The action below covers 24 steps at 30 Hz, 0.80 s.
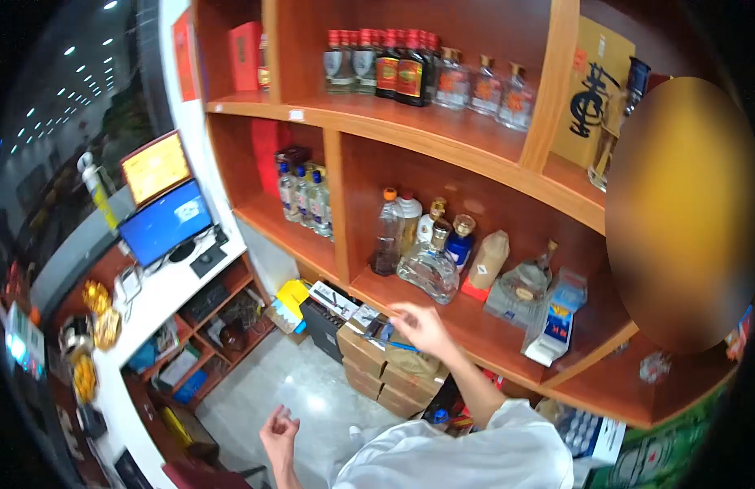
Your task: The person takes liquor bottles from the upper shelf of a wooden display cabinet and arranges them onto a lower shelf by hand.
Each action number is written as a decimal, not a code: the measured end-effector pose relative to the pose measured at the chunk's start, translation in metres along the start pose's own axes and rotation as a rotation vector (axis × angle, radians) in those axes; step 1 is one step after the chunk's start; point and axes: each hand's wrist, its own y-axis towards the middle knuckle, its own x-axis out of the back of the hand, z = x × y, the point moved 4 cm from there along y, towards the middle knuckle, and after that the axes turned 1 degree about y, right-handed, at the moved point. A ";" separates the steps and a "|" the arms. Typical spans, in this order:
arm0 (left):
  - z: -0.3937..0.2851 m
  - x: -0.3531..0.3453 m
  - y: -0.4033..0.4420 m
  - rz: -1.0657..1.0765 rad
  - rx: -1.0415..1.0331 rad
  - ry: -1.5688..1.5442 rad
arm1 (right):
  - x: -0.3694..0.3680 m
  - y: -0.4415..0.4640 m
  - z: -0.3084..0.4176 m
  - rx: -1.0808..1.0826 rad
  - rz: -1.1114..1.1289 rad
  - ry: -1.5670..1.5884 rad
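My right hand (424, 328) reaches out in front of the middle shelf's front edge, its fingers bent and drawn together. Whether anything small is between the fingertips I cannot make out. Nearest to it on the shelf stand a broad clear glass bottle (429, 273) and a tall bottle with an orange cap (387, 232). Below the hand are stacked brown cardboard boxes (364, 352) with small items on top. My left hand (280, 433) hangs low over the grey floor, fingers loosely bent and slightly apart, with nothing visible in it.
Wooden shelves (443, 134) carry several liquor bottles. A wrapped bottle (489, 259), a decanter-shaped bottle (524, 281) and a blue-and-white box (554, 318) stand farther right. At left, a white counter (161, 289) holds a monitor (167, 224) and gold ornaments (107, 328). A yellow object (292, 297) stands beside the boxes.
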 end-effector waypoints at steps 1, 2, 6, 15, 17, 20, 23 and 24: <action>-0.021 -0.009 0.021 0.037 -0.064 0.002 | 0.012 0.015 0.028 0.037 0.026 -0.022; -0.028 -0.015 0.044 0.126 -0.046 0.010 | 0.025 0.029 0.056 0.080 0.055 -0.053; -0.030 -0.055 0.147 0.489 0.004 0.027 | 0.079 0.060 0.163 0.449 -0.137 -0.330; -0.030 -0.191 0.222 1.212 0.045 -0.083 | 0.179 0.185 0.323 0.299 -0.775 -1.576; -0.050 -0.183 0.238 1.353 0.034 -0.050 | 0.214 0.234 0.330 -0.224 -0.763 -1.650; -0.078 -0.176 0.258 1.473 0.077 -0.040 | 0.264 0.281 0.316 -0.663 -0.801 -1.630; -0.075 -0.158 0.298 1.491 0.122 -0.040 | 0.292 0.289 0.287 -0.782 -0.888 -1.555; -0.073 -0.154 0.311 1.482 0.092 -0.017 | 0.289 0.289 0.283 -0.811 -0.891 -1.509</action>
